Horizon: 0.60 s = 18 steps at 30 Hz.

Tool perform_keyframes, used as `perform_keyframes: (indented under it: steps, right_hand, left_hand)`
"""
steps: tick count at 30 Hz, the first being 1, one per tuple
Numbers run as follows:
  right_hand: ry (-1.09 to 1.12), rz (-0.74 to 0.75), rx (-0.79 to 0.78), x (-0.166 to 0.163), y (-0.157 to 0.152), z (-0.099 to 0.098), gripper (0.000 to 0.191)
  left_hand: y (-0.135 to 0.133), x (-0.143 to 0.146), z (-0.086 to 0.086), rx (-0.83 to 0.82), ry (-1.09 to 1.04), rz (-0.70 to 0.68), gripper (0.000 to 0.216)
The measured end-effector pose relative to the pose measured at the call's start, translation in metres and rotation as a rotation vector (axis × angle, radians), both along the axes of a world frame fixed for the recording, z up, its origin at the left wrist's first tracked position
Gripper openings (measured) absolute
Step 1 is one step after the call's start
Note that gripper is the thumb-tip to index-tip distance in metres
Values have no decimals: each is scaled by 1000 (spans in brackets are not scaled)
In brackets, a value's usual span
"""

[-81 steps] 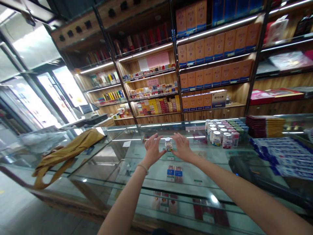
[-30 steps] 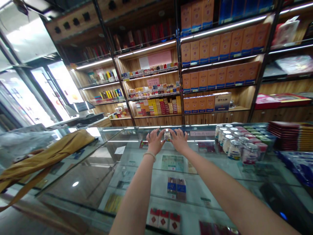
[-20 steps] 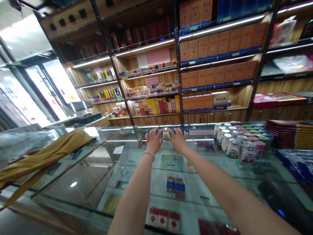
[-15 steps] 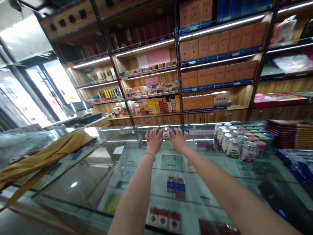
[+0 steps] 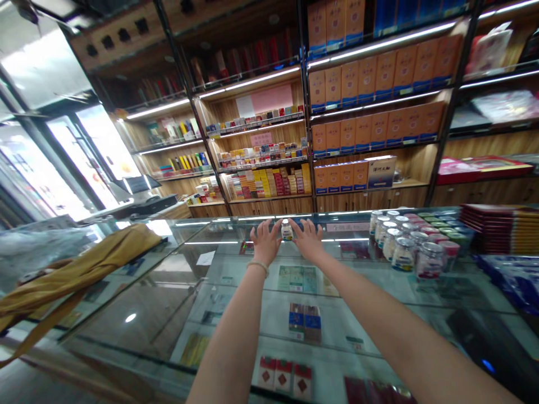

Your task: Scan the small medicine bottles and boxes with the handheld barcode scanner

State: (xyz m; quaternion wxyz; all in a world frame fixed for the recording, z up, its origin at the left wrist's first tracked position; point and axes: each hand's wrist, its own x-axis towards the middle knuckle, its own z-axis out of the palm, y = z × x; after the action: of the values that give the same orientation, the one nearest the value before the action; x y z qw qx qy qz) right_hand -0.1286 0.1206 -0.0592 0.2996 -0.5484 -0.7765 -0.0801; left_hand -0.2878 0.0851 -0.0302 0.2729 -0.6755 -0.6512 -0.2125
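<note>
A small glass jar [image 5: 287, 231] with a silvery lid, pale contents and a label stands upright near the far edge of the glass counter [image 5: 236, 280]. My left hand [image 5: 266, 241] holds its left side with the thumb and index finger, the other fingers raised and spread. From the right, my right hand [image 5: 308, 240] grips the same jar in a matching way. Similar lidded jars [image 5: 403, 255] stand in rows to the right of my right arm. Under the glass below my hands lie blue packs [image 5: 304, 321] and red-and-white packs [image 5: 283, 373].
Dark red boxes [image 5: 484, 231] and blue packets [image 5: 511, 280] are stacked at the counter's right. A dark device [image 5: 490, 348] with a blue light sits near my right forearm. A mustard-coloured cloth [image 5: 101, 252] drapes over the left counter. Stocked shelves [image 5: 269, 163] line the back wall.
Both hands stay at the jar in nearly the same place. The view has shifted only very slightly, and the jar's lid shows more clearly.
</note>
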Motion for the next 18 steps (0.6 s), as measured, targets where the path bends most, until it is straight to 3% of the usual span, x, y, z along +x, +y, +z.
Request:
perform_keyframes:
  steps: [6, 13, 18]
  right_hand:
    - [-1, -29, 75, 1, -3, 2, 80]
    - [18, -62, 165, 4, -15, 8, 75]
    - [-35, 18, 197, 20, -24, 22, 70]
  left_hand:
    - [0, -1, 1, 21, 4, 22, 74]
    - [-3, -1, 1, 50, -2, 28, 66]
    - [-12, 4, 18, 75, 28, -13, 62]
